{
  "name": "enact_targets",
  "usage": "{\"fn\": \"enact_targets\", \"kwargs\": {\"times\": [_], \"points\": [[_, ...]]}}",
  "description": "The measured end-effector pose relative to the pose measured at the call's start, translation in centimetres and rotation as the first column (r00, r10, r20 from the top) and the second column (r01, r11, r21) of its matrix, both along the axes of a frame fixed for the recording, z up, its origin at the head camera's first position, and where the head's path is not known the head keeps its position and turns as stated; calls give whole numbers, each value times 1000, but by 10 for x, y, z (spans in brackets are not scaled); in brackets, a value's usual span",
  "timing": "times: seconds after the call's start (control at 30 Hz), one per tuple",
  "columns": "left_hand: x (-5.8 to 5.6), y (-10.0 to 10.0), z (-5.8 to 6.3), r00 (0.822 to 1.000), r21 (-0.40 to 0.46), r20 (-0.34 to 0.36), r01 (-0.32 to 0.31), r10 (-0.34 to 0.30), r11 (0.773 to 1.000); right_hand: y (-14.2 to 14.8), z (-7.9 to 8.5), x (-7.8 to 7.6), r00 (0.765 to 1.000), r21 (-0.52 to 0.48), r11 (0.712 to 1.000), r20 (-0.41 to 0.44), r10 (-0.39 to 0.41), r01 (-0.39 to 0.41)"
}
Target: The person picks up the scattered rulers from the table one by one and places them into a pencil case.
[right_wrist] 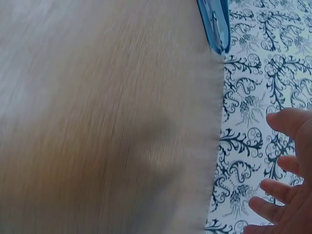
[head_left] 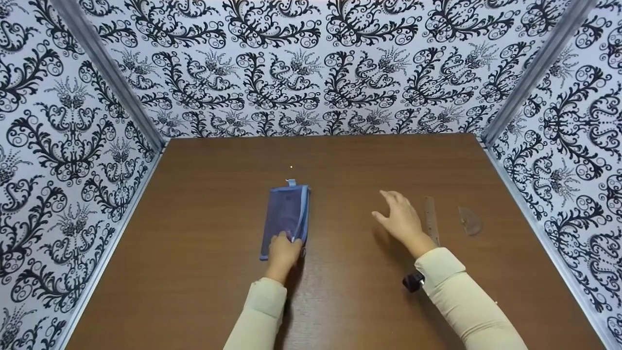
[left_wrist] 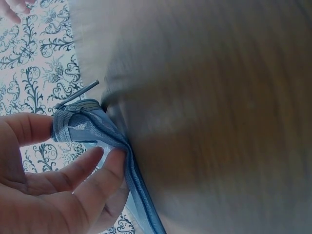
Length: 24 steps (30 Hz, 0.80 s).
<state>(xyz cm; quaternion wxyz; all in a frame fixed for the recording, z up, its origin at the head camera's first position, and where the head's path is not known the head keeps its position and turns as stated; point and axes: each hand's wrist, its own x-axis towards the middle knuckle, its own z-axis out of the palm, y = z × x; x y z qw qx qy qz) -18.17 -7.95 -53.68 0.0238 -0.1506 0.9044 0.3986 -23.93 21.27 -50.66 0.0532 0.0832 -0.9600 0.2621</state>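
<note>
A blue mesh zipper pouch (head_left: 284, 209) lies on the wooden table, left of centre, with a small loop tab at its far end. My left hand (head_left: 284, 250) grips its near right corner by the zipper edge. In the left wrist view the thumb and fingers of the left hand (left_wrist: 63, 180) pinch the pouch (left_wrist: 90, 124) near the zipper end, where a thin pull sticks out. My right hand (head_left: 401, 218) hovers over the table to the right with fingers spread, holding nothing. The right wrist view shows the right hand (right_wrist: 287, 180) apart from the pouch (right_wrist: 217, 24).
A clear ruler (head_left: 430, 218) lies just right of my right hand, and a clear protractor (head_left: 469, 221) sits farther right. Patterned walls (head_left: 311, 73) border the wooden table (head_left: 214, 291) at the back and both sides.
</note>
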Motion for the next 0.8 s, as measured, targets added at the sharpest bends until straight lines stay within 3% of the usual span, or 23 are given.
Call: {"fn": "enact_targets", "kwargs": {"times": [0.43,0.8], "points": [[1,0,2,1000,15,-2,2,-2,1000,25,-3,5,997,-27,998,53,-54,55],[1,0,2,1000,31,4,4,-4,1000,49,-7,7,993,-54,992,25,-116,118]]}}
